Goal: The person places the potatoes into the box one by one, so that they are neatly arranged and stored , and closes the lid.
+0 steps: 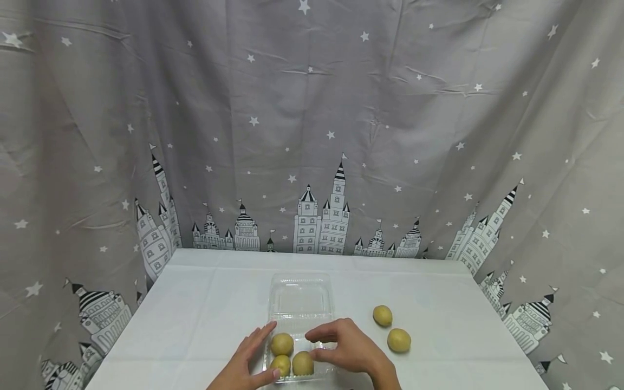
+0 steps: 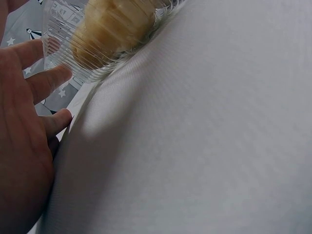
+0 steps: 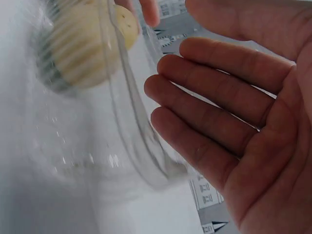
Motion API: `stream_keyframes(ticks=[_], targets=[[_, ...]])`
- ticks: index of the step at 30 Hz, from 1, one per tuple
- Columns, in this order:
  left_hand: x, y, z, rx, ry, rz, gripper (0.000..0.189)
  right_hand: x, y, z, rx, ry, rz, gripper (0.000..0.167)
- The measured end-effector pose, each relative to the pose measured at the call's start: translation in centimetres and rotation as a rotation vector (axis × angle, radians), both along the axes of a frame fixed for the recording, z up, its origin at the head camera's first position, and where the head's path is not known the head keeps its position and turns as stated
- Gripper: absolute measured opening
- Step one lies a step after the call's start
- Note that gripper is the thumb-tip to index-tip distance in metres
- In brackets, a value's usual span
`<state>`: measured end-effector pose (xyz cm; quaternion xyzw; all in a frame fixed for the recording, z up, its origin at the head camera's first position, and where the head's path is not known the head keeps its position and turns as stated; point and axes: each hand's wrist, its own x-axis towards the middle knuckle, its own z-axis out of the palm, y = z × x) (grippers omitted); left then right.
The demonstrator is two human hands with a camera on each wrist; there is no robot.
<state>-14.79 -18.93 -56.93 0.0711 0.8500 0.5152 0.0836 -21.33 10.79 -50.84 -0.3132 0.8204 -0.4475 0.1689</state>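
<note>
Left hand [image 1: 246, 362], right hand [image 1: 347, 346] — both grips wide — flank potatoes [image 1: 282, 345] in a clear box [image 1: 301, 316].

Glossy ribbed plastic container [image 1: 300, 297]; smooth potatoes [image 1: 399, 340]; creased cloth curtain [image 1: 287, 97]

The head camera looks forward and down over the white table [image 1: 209, 303], far enough back to take in the gray curtain [image 1: 312, 119] beyond it, with the left hand [image 1: 248, 360] and right hand [image 1: 346, 346] small at the bottom; the left wrist camera sits close to the tabletop, tilted, facing along its palm toward the clear container [image 1: 299, 325]; the right wrist camera, likewise tilted and close, faces past its palm toward the container; all three views share container and curtain.
</note>
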Motion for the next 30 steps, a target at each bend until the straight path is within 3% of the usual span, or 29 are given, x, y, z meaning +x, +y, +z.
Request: stream_keyframes(ticks=[13, 23, 30], targets=[[0.0, -0.1, -0.1, 0.011, 0.018, -0.001, 0.091, 0.3, 3.0, 0.2, -0.049, 0.089, -0.028, 0.039], [0.1, -0.2, 0.0, 0.020, 0.021, -0.008, 0.092, 0.5, 5.7, 1.0, -0.090, 0.105, -0.045, 0.041], [0.0, -0.2, -0.1, 0.020, 0.015, -0.008, 0.093, 0.5, 8.5, 1.3, -0.053, 0.096, -0.082, 0.041]])
